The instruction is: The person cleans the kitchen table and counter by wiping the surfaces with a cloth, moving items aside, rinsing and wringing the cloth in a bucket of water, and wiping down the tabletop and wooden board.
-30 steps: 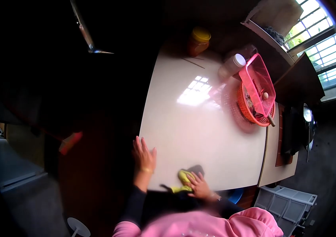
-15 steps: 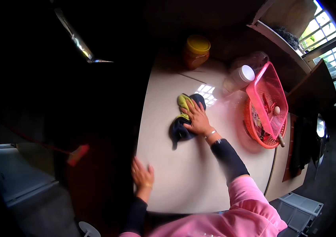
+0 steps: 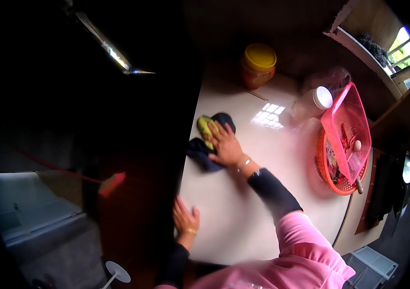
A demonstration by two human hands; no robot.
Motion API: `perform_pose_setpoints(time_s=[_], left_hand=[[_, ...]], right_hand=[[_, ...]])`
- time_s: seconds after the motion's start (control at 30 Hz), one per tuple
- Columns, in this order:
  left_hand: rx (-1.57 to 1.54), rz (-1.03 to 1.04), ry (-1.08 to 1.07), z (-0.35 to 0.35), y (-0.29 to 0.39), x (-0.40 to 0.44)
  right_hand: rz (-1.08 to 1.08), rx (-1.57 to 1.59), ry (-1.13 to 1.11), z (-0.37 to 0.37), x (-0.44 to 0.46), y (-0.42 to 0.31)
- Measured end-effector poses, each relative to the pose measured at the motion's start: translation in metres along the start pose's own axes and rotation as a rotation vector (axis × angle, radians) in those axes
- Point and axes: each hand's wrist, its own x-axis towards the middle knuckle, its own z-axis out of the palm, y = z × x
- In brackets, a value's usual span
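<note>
A dark blue and yellow-green cloth [image 3: 207, 126] lies bunched on the white tabletop [image 3: 258, 202], close to its left edge. My right hand [image 3: 226, 146] presses down on the cloth and holds it, fingers spread across the yellow-green part. A bracelet circles that wrist. My left hand [image 3: 186, 221] rests at the left edge of the tabletop, nearer to me. Its fingers are stretched out with the thumb apart, and nothing is in it.
A jar with a yellow lid [image 3: 261, 56] stands at the back, with thin sticks [image 3: 257, 95] before it. To the right are a white-lidded container [image 3: 321, 98] and a pink basket [image 3: 354, 159], holding red peppers and an egg, tilted over an orange basket [image 3: 324, 164].
My right hand has slid the cloth left across the tabletop, toward the left edge. My left hand stays by that edge. The whole view has shifted a little.
</note>
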Motion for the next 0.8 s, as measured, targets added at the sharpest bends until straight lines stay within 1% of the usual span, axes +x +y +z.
perform_pose_setpoints(time_s=[0.07,0.13,0.17,0.2,0.27,0.3,0.33,0.4,0.43,0.47,0.5,0.53,0.6,0.67,0.73,0.8], left_hand=[[-0.015,-0.011,-0.018,0.000,-0.001,0.001],[-0.030,0.047,0.024,0.006,-0.008,-0.001],[0.048,0.090,0.055,0.017,-0.018,-0.008],[0.049,0.090,0.053,0.017,-0.017,-0.006],[0.014,0.027,0.019,0.009,-0.008,-0.003],[-0.029,0.000,-0.021,0.000,-0.003,0.000],[-0.021,0.001,-0.017,0.002,-0.003,-0.002],[0.076,0.009,0.052,0.008,-0.005,-0.002],[0.043,0.023,0.054,0.009,-0.008,-0.002],[0.051,0.022,0.045,0.006,-0.010,-0.006],[0.017,-0.012,-0.007,0.004,-0.007,-0.006],[-0.023,-0.041,-0.053,0.002,-0.004,-0.001],[-0.059,-0.040,-0.044,0.002,-0.003,0.000],[-0.090,-0.043,-0.040,0.007,-0.007,-0.002],[0.009,-0.050,-0.096,0.018,-0.017,-0.008],[0.042,-0.020,-0.151,0.022,-0.021,-0.011]], right_hand=[[-0.164,0.096,-0.160,-0.003,-0.047,-0.041],[-0.298,0.165,-0.304,-0.004,-0.086,-0.069],[-0.355,0.192,-0.323,-0.003,-0.084,-0.063],[-0.411,0.219,-0.343,-0.001,-0.077,-0.054],[-0.273,0.143,-0.202,0.000,-0.023,-0.022],[-0.159,0.065,-0.117,0.003,0.012,-0.002],[-0.048,-0.017,-0.021,0.007,0.049,0.014],[0.095,-0.039,0.094,0.023,0.102,0.022],[0.097,-0.029,0.090,0.026,0.103,0.011],[0.087,-0.045,0.074,0.030,0.098,-0.004],[0.072,-0.069,0.065,0.029,0.092,-0.015],[0.022,0.000,0.024,0.033,0.073,-0.031],[-0.050,0.133,-0.023,0.029,0.022,-0.070],[-0.008,0.156,-0.140,0.021,-0.034,-0.107],[-0.001,0.245,-0.163,0.020,-0.087,-0.127],[-0.013,0.263,-0.162,0.017,-0.102,-0.121]])
